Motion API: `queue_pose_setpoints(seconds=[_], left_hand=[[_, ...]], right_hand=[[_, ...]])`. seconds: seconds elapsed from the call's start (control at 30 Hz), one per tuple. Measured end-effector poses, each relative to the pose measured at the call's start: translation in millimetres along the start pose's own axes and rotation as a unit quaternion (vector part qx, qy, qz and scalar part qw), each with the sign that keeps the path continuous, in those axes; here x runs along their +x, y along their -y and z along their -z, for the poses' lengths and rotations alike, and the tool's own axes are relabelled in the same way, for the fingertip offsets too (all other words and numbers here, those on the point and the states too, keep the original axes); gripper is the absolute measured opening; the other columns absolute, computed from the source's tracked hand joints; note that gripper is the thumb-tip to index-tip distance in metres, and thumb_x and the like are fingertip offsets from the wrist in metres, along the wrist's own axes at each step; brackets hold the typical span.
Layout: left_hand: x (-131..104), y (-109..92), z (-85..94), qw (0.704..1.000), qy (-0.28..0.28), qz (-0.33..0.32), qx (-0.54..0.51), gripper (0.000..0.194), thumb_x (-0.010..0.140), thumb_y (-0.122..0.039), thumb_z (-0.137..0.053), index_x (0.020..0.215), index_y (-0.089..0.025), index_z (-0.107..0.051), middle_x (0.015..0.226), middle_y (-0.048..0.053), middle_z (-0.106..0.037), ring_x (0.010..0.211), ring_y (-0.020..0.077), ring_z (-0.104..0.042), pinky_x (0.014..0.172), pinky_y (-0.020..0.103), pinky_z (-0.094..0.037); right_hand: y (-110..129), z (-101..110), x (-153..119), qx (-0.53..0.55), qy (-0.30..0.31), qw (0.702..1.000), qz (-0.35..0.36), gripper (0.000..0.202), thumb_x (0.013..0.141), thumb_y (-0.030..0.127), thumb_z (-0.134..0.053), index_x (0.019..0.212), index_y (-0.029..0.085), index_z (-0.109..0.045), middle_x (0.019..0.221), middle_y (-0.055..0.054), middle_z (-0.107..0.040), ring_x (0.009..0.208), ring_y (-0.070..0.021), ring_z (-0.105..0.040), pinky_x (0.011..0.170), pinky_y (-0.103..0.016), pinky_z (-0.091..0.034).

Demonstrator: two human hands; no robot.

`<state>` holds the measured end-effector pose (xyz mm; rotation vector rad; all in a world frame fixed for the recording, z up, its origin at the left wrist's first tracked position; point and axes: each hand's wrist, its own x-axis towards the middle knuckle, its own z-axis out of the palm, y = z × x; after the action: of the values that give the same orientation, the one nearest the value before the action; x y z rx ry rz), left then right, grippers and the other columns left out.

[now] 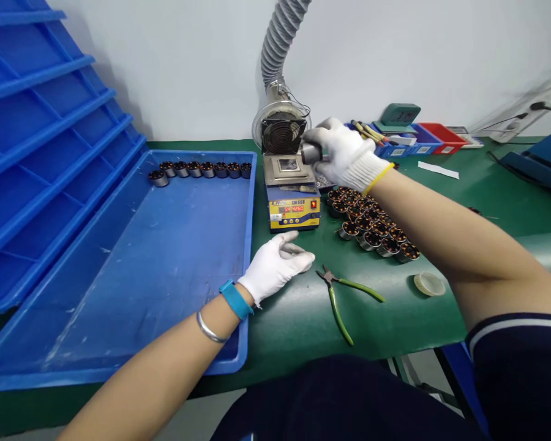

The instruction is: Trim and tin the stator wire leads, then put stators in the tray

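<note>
My right hand (342,150), in a white glove, grips a silver-and-dark cylindrical motor stator (311,153) on its side. It holds the stator just above and to the right of the square molten-metal well of a solder pot (294,211). The stator's far end is turned toward the pot and its windings are hidden. My left hand (278,266), also gloved, hovers or rests over the green table in front of the pot. Its fingers are loosely bent and apart, with nothing in them. Green-handled cutting pliers (333,282) lie open to its right.
Several stators with copper windings (371,223) stand in rows right of the pot. A blue tray (193,245) on the left holds more along its back edge. A fume hose (282,43) and a fan rise behind. A small round dish (429,284) and parts bins (422,141) are on the right.
</note>
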<state>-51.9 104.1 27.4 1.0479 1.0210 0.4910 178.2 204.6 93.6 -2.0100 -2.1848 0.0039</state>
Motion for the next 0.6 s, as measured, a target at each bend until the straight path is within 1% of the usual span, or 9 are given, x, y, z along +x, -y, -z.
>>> queue_pose_setpoints(seconds=[0.07, 0.1, 0.17, 0.2, 0.3, 0.37, 0.43, 0.53, 0.6], left_hand=[[1, -1, 3.4, 0.998, -0.034, -0.036, -0.044, 0.068, 0.069, -0.033, -0.086, 0.127, -0.012, -0.058, 0.103, 0.009, -0.073, 0.088, 0.0185, -0.069, 0.085, 0.034, -0.055], [1, -1, 5.0, 0.995, -0.042, -0.050, -0.069, 0.066, 0.068, -0.034, -0.086, 0.125, -0.013, -0.059, 0.109, 0.010, -0.073, 0.091, 0.0188, -0.069, 0.085, 0.034, -0.055], [1, 0, 7.7, 0.990, -0.046, -0.067, -0.112, 0.061, 0.067, -0.035, -0.085, 0.120, -0.016, -0.061, 0.118, 0.011, -0.070, 0.096, 0.0194, -0.069, 0.085, 0.034, -0.055], [1, 1, 8.5, 0.989, -0.043, -0.074, -0.123, 0.057, 0.067, -0.034, -0.084, 0.116, -0.016, -0.063, 0.119, 0.010, -0.070, 0.098, 0.0198, -0.069, 0.085, 0.034, -0.055], [0, 4, 8.7, 0.985, -0.040, -0.103, -0.131, 0.043, 0.063, -0.031, -0.085, 0.100, -0.016, -0.067, 0.105, 0.005, -0.072, 0.099, 0.0205, -0.068, 0.089, 0.034, -0.054], [-1, 4, 7.7, 0.984, -0.045, -0.122, -0.118, 0.035, 0.061, -0.027, -0.085, 0.089, -0.016, -0.069, 0.095, 0.004, -0.073, 0.096, 0.0202, -0.068, 0.092, 0.034, -0.053], [-1, 4, 6.5, 0.985, -0.059, -0.121, -0.112, 0.029, 0.060, -0.025, -0.084, 0.083, -0.015, -0.069, 0.090, 0.003, -0.073, 0.092, 0.0196, -0.068, 0.090, 0.034, -0.054], [-1, 3, 5.0, 0.986, -0.075, -0.095, -0.115, 0.029, 0.063, -0.029, -0.085, 0.083, -0.015, -0.071, 0.091, 0.004, -0.074, 0.089, 0.0189, -0.068, 0.086, 0.034, -0.055], [-1, 3, 4.6, 0.987, -0.072, -0.090, -0.109, 0.033, 0.064, -0.033, -0.087, 0.087, -0.015, -0.073, 0.095, 0.005, -0.076, 0.090, 0.0193, -0.069, 0.088, 0.035, -0.055]], right_hand=[[6, -7, -34, 0.081, -0.051, 0.995, 0.004, 0.062, 0.078, 0.019, -0.073, 0.138, 0.028, -0.059, 0.136, -0.010, -0.059, 0.121, -0.0348, -0.061, 0.106, -0.054, -0.053], [11, -13, -52, 0.129, -0.079, 0.988, 0.019, 0.060, 0.076, 0.018, -0.072, 0.134, 0.028, -0.061, 0.132, -0.010, -0.062, 0.120, -0.0348, -0.062, 0.107, -0.054, -0.054], [24, -29, -89, 0.205, -0.125, 0.969, 0.056, 0.058, 0.074, 0.017, -0.070, 0.130, 0.028, -0.062, 0.128, -0.010, -0.065, 0.119, -0.0355, -0.063, 0.106, -0.055, -0.056], [32, -38, -106, 0.230, -0.144, 0.960, 0.068, 0.057, 0.074, 0.018, -0.069, 0.130, 0.028, -0.062, 0.127, -0.010, -0.065, 0.119, -0.0357, -0.064, 0.104, -0.056, -0.057], [54, -61, -143, 0.274, -0.185, 0.941, 0.074, 0.056, 0.075, 0.019, -0.066, 0.130, 0.029, -0.060, 0.123, -0.009, -0.065, 0.115, -0.0336, -0.067, 0.100, -0.056, -0.060], [64, -72, -156, 0.293, -0.211, 0.930, 0.065, 0.058, 0.075, 0.019, -0.067, 0.131, 0.029, -0.058, 0.123, -0.010, -0.065, 0.115, -0.0321, -0.067, 0.098, -0.053, -0.061], [69, -79, -162, 0.307, -0.233, 0.921, 0.057, 0.058, 0.076, 0.019, -0.070, 0.132, 0.029, -0.057, 0.122, -0.010, -0.066, 0.114, -0.0316, -0.068, 0.096, -0.052, -0.062], [70, -84, -166, 0.315, -0.251, 0.914, 0.046, 0.057, 0.078, 0.020, -0.071, 0.132, 0.030, -0.056, 0.122, -0.010, -0.065, 0.112, -0.0315, -0.068, 0.093, -0.052, -0.063], [68, -86, -168, 0.320, -0.255, 0.912, 0.035, 0.055, 0.079, 0.021, -0.072, 0.131, 0.031, -0.056, 0.121, -0.009, -0.066, 0.112, -0.0309, -0.068, 0.092, -0.051, -0.064]])
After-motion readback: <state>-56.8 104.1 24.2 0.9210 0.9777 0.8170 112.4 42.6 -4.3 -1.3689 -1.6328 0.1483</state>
